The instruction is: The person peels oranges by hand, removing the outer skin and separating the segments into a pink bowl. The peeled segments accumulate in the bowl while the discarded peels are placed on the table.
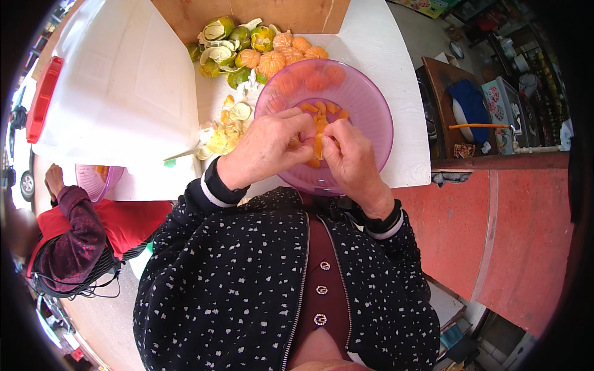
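Observation:
Over the near half of a pink translucent plastic bowl [371, 106], my left hand [278, 143] and my right hand [350, 160] almost meet. Pinched in the right fingertips is an orange mandarin segment [318, 146]. The left hand is curled around a piece of mandarin that its fingers mostly hide. Loose segments [320, 107] lie on the bottom of the bowl. Beyond the bowl's far rim sit several peeled mandarins [271, 64], some seen through its wall. Green mandarin peels [218, 51] are heaped to their left, and pale peel scraps [225, 137] lie left of the bowl.
A large white plastic container with a red handle [44, 99] stands at the left of the white table [403, 153]. A brown board [278, 16] rises behind the fruit. At the far left a co-worker's arm [76, 227] is beside another pink bowl [100, 181]. Red panels [524, 241] stand at right.

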`<state>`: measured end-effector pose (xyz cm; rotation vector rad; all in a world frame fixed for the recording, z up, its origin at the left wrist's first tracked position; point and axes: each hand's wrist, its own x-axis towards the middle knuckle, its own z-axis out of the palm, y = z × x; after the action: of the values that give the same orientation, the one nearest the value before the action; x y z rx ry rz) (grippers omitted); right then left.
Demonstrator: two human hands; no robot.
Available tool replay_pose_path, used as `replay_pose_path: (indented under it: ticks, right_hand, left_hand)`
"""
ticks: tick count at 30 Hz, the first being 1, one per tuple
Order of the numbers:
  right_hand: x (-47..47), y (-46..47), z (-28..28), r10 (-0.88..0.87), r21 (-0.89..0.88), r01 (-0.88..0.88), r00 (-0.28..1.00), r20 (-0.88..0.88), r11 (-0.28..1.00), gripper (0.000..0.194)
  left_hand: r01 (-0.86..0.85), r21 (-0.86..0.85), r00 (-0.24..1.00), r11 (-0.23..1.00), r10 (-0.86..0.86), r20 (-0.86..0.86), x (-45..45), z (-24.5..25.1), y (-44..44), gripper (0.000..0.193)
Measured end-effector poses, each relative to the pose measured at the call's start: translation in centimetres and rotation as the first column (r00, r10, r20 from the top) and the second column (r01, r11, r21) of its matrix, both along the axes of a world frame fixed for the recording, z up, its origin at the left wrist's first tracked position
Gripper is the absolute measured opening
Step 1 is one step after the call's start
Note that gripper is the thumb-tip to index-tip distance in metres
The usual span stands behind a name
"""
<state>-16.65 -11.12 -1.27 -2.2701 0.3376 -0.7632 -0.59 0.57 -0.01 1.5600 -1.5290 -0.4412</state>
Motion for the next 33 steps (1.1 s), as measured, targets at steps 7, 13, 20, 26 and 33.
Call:
replay_pose_path:
  ticks: [7,13,20,26,33]
  right_hand:
    - [-0.5,-0.1,-0.3,0.054,0.225,-0.072,0.995,0.085,0.972,0.002]
    - [-0.6,0.1,-0.5,0.020,0.380,-0.088,0.984,0.179,0.921,0.006]
    - [-0.8,0.2,-0.3,-0.033,0.528,-0.059,0.986,0.162,0.847,0.009]
    - [-0.7,0.4,-0.4,-0.091,0.483,0.006,0.984,0.153,0.876,0.007]
    - [-0.3,0.5,-0.7,-0.190,0.461,0.106,0.972,0.139,0.881,0.008]
  left_hand:
    - [0.053,0.052,0.958,0.997,-0.036,-0.284,0.0,-0.1,0.4,0.004]
    - [0.057,0.082,0.871,0.995,-0.010,-0.491,-0.1,-0.7,0.8,0.003]
    - [0.059,0.136,0.781,0.989,0.039,-0.623,-0.5,-0.7,0.8,0.004]
    - [0.054,0.109,0.855,0.993,0.011,-0.519,-0.9,0.2,0.9,0.013]
    - [0.088,0.228,0.896,0.970,0.022,-0.443,-1.7,-0.3,0.3,0.020]
